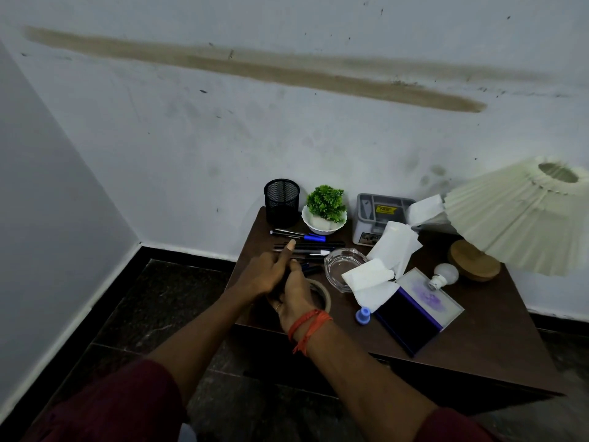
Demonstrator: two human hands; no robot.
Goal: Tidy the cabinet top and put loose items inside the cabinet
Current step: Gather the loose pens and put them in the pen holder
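Note:
Several loose pens (306,245) lie on the dark brown cabinet top (471,342), in front of an empty black mesh pen cup (282,202). My left hand (269,271) reaches over the pens with a finger stretched out. My right hand (294,296) is close against it, its fingers curled round dark pens, above a roll of tape (323,293). A glass ashtray (344,266), crumpled white tissues (387,260), a light bulb (444,275), a blue cap (363,315) and an open purple stamp pad (417,311) lie to the right.
A small potted plant (325,208) and a grey organiser box (379,218) stand at the back by the wall. A lamp with a tilted pleated shade (516,215) and wooden base (475,261) fills the right. Dark floor (153,314) lies to the left.

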